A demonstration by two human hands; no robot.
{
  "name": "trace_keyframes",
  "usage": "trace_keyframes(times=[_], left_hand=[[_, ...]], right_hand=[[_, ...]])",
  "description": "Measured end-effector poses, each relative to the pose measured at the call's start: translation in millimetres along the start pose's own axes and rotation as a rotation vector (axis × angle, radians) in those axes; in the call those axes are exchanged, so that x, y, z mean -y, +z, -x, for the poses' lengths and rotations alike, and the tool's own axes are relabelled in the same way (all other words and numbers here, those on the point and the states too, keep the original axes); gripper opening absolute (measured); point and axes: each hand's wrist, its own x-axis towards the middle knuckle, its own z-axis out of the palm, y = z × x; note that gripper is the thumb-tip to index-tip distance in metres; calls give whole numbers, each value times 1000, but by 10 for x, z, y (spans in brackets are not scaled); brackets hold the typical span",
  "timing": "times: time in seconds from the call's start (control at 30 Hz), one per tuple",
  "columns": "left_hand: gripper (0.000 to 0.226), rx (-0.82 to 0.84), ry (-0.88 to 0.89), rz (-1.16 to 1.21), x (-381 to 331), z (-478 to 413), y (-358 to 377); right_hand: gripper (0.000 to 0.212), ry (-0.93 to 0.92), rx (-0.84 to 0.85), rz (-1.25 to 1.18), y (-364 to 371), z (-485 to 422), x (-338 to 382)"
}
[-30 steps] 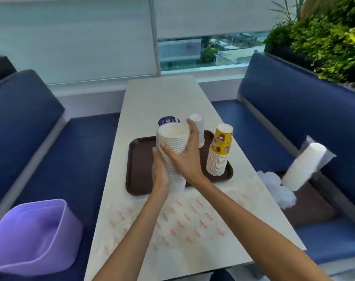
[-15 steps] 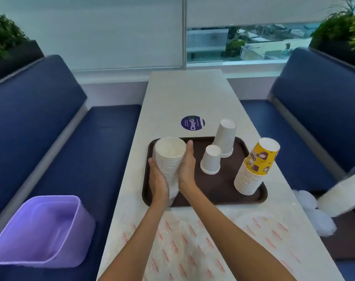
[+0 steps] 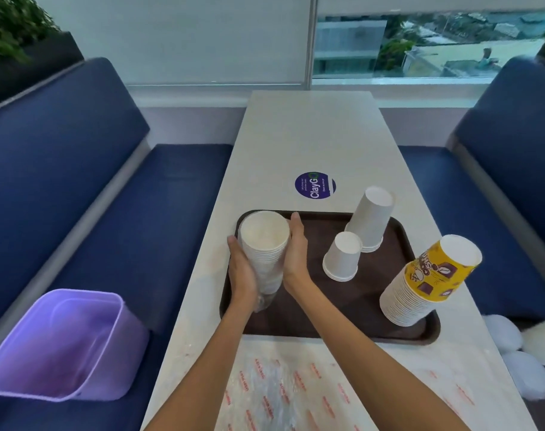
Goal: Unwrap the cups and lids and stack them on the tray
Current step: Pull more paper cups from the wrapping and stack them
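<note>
Left hand [image 3: 240, 275] partly behind cup stack [image 3: 265, 241]
</note>
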Motion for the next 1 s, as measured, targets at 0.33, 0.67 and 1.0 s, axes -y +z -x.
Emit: trace_keyframes(times=[0.33, 0.67, 1.0], left_hand=[[60, -72, 169, 63, -357, 97, 217], [53, -48, 219, 15, -466, -171, 407], [43, -33, 184, 67, -280, -385, 439]], right_hand=[[52, -77, 27, 35, 111, -86, 105], [55, -99, 23, -26, 224, -447, 158], [48, -45, -16, -10, 201, -672, -108]])
